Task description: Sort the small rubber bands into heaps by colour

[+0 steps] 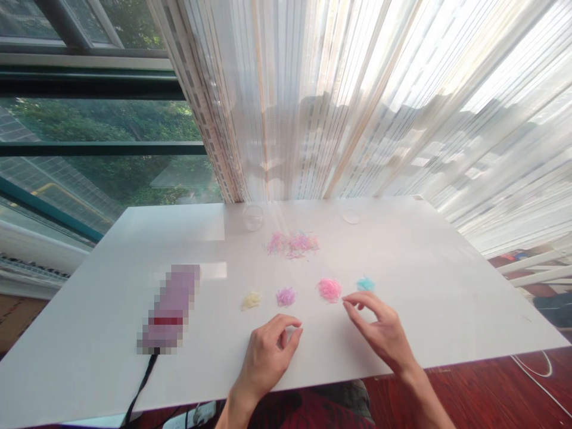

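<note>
Four small piles of thin pieces lie in a row on the white table (214,357): yellow (251,300), purple (286,297), pink (329,289) and blue (365,283). Behind them is a larger mixed-colour pile (292,243). My right hand (379,325) is at the right edge of the pink pile, below the blue one, thumb and index fingertips pinched together; anything between them is too small to make out. Below the purple pile, my left hand (273,351) rests with curled fingers, a narrow gap between thumb and index finger and nothing visible in it.
A clear round container (254,218) stands at the table's back, with a clear lid-like disc (351,216) farther right. On the left lies a blurred-out purple object (172,307) with a black strap (143,384). Sheer curtains (313,107) hang behind the table.
</note>
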The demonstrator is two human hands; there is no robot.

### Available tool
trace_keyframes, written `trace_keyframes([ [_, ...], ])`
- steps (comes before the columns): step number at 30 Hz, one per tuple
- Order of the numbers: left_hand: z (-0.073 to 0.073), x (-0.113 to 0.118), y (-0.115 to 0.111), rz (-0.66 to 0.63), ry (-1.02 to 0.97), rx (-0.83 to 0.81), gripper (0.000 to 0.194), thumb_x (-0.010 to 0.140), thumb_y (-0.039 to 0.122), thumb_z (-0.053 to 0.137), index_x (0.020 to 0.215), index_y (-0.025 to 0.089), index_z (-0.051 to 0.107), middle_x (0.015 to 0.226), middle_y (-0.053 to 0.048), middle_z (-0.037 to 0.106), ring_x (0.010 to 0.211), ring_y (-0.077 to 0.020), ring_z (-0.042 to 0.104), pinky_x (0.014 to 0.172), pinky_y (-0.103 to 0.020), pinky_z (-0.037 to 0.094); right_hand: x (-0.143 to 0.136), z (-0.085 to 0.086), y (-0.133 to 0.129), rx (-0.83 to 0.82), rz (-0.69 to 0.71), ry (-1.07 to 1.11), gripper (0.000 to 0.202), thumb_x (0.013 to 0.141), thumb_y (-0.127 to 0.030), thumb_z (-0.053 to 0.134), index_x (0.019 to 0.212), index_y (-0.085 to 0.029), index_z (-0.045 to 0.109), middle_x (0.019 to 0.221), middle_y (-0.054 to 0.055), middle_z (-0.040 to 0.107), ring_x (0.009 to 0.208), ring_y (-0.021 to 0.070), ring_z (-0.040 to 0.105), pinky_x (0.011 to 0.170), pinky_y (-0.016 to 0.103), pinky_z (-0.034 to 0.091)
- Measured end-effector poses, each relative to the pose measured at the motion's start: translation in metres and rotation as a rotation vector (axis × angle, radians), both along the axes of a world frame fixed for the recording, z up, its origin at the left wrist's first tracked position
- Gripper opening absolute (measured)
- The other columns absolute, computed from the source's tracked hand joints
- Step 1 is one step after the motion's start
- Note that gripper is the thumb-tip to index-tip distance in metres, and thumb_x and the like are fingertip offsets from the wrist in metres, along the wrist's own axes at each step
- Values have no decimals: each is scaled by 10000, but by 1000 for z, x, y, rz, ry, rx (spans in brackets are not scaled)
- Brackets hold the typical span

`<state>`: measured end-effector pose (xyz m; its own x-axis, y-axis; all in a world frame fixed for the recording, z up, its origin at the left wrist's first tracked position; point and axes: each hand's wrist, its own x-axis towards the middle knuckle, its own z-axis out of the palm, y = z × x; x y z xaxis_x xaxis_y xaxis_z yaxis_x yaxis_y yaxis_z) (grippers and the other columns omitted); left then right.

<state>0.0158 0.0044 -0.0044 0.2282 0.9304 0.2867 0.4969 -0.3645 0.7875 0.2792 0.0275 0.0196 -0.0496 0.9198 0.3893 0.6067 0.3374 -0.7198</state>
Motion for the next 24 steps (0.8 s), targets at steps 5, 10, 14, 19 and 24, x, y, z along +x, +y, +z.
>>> trace_keyframes([
  [5, 1, 0, 0, -5, 25, 4, 133, 1020, 235, 587, 965, 227, 708, 854, 1, 760, 569, -119, 601, 613, -231, 514, 61, -2, 26, -41, -295, -217, 443, 1016, -608, 557, 959, -241, 799, 915, 71, 808, 663, 207, 691, 644, 346, 589],
  [10, 3, 1, 0, -1, 33, -9, 150, 1021, 233, 577, 955, 224, 711, 840, -1, 757, 571, -121, 595, 613, -234, 511, 81, -13, 44, -63, -248, -261, 499, 1017, -639, 507, 931, -249, 808, 904, 79, 793, 755, 237, 732, 681, 375, 595],
  [14, 4, 1, 0, 0, 41, -5, 166, 1020, 232, 570, 937, 220, 714, 819, -5, 753, 571, -123, 593, 609, -233, 505, 84, -22, 46, -81, -180, -289, 394, 1013, -553, 538, 952, -267, 802, 982, 82, 798, 906, 270, 749, 780, 408, 605],
  [19, 5, 2, 0, -2, 56, 5, 167, 1016, 225, 573, 924, 219, 712, 815, 3, 753, 565, -120, 590, 607, -232, 506, 90, -25, 42, -63, -211, -294, 342, 1004, -286, 448, 1130, -247, 763, 1079, 86, 788, 971, 257, 743, 881, 422, 601],
  [24, 6, 3, -1, 6, 67, 1, 174, 1010, 223, 578, 911, 219, 720, 799, 3, 753, 570, -124, 599, 609, -233, 520, 81, -21, 33, -32, -251, -266, 349, 976, -242, 442, 1117, -241, 761, 1070, 85, 781, 911, 245, 740, 815, 392, 616],
])
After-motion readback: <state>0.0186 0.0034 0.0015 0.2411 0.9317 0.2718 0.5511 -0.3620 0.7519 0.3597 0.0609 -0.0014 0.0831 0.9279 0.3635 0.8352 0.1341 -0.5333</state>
